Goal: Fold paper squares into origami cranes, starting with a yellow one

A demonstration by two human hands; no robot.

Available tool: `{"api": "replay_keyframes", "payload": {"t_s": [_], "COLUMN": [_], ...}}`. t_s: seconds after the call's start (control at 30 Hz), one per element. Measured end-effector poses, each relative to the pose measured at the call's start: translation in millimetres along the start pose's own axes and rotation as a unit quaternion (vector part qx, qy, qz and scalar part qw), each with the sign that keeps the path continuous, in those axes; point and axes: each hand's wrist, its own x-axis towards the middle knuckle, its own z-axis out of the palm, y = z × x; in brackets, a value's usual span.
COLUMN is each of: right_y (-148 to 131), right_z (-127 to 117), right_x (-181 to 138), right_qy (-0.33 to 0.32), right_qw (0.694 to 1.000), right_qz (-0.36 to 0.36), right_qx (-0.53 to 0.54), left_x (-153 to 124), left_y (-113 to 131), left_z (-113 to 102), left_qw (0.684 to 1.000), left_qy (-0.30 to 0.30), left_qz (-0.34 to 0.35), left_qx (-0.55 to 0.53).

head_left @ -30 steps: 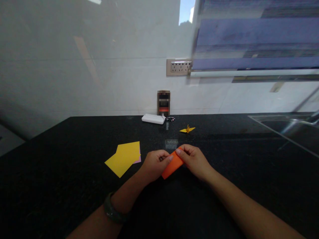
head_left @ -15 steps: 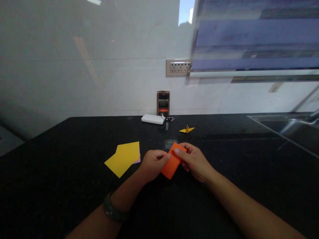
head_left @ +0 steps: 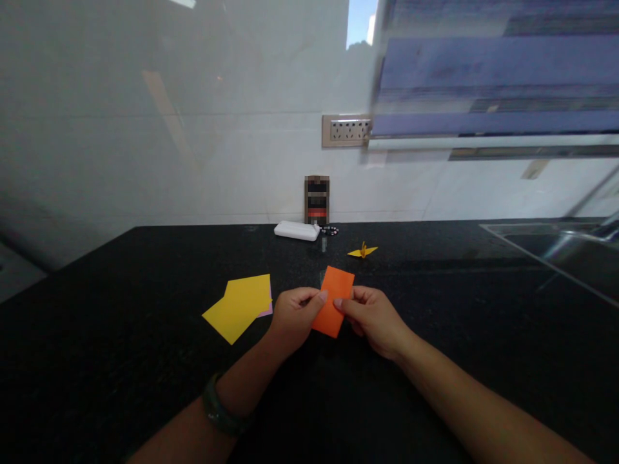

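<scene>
A rectangular piece of orange paper (head_left: pixel 334 301), apparently folded, is held up between both hands over the dark counter. My left hand (head_left: pixel 296 316) pinches its left edge, thumb on the front face and the other fingers behind. On the right edge, my right hand (head_left: pixel 372 316) grips it the same way, its thumb near the middle of the sheet. To the left lie yellow paper sheets (head_left: pixel 242 306), with a bit of pink paper (head_left: pixel 267 310) showing from under them. A small yellow origami crane (head_left: pixel 363 251) stands beyond my right hand.
At the back by the wall are a white rectangular case (head_left: pixel 296 231), a beaded strap (head_left: pixel 330 231) and an upright, pixelated dark object (head_left: pixel 316 200). A sink (head_left: pixel 556 248) is set into the counter (head_left: pixel 120 322) at right. A socket panel (head_left: pixel 345 131) and blue blind (head_left: pixel 483 84) are above.
The orange paper has turned counterclockwise to stand more upright. My right thumb has slid lower on it, and the right hand has shifted slightly down. The other things stay put.
</scene>
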Motion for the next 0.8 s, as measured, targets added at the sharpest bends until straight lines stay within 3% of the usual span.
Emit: {"api": "replay_keyframes", "payload": {"t_s": [0.3,0.5,0.63,0.73,0.8], "right_y": [-1.0,1.4,4.8,5.3,3.4], "right_z": [-2.0,-1.0,-1.8,-6.7,-11.5], "right_x": [1.8,2.6,5.0,7.1,7.5], "right_qy": [0.031,0.056,0.07,0.083,0.1], "right_qw": [0.998,0.994,0.992,0.99,0.964], "right_qz": [-0.046,-0.062,-0.066,-0.111,-0.195], "right_qx": [-0.011,0.067,0.087,-0.01,-0.152], "left_x": [0.3,-0.1,0.6,1.7,2.4], "left_y": [-1.0,4.8,6.0,0.0,-5.1], "left_z": [1.3,1.7,2.2,4.7,5.9], "left_qw": [0.997,0.998,0.999,0.998,0.998], "left_qy": [0.035,0.012,-0.038,-0.053,-0.036], "left_qz": [-0.039,-0.039,-0.022,-0.033,-0.029], "left_qx": [-0.047,-0.047,-0.022,-0.021,-0.031]}}
